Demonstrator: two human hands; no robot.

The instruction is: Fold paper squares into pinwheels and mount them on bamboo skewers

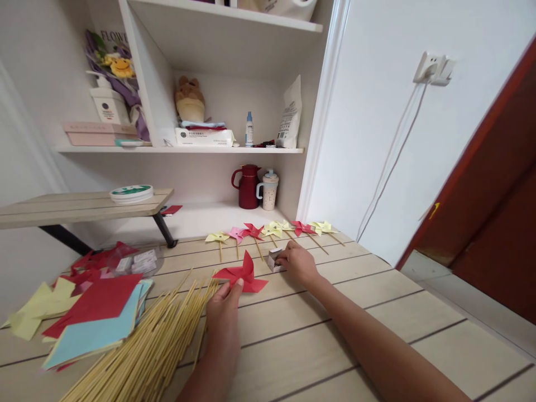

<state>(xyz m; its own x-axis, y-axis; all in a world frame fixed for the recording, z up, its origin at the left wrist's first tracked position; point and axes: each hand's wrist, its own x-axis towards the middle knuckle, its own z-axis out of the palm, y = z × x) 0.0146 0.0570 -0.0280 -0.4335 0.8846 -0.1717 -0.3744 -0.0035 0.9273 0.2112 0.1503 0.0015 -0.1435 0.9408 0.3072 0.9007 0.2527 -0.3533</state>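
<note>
The left hand [224, 304] lies low on the desk [335, 335], fingers curled, thumb and fingertips pinching the near edge of a red pinwheel [245, 274]. The pinwheel is folded paper, matte, with sharp triangular blades; it lies nearly flat on the wood, just beyond the fingertips, one blade sticking up and away from the person, another reaching right. It has no stick on it.

The right hand [295, 262] reaches further forward, fingers bent down over a small box [274, 259], gripping it from the right side. The box is pale, squarish, and sits on the desk just right of the pinwheel, close to it but apart.

Beside the left hand, to its left, lies a sheaf of skewers [154, 340]: thin, straw-coloured, round sticks, their long axis running from near left up toward the pinwheel. Left of them is a stack of paper squares [96, 315], red on top, light blue below, with yellow sheets [39, 307] further left.

Beyond the right hand a row of finished pinwheels [272, 230], yellow, pink and red, lies along the desk's far edge, each on a stick pointing back toward the person.

The desk is pale planked wood with dark seams.
</note>
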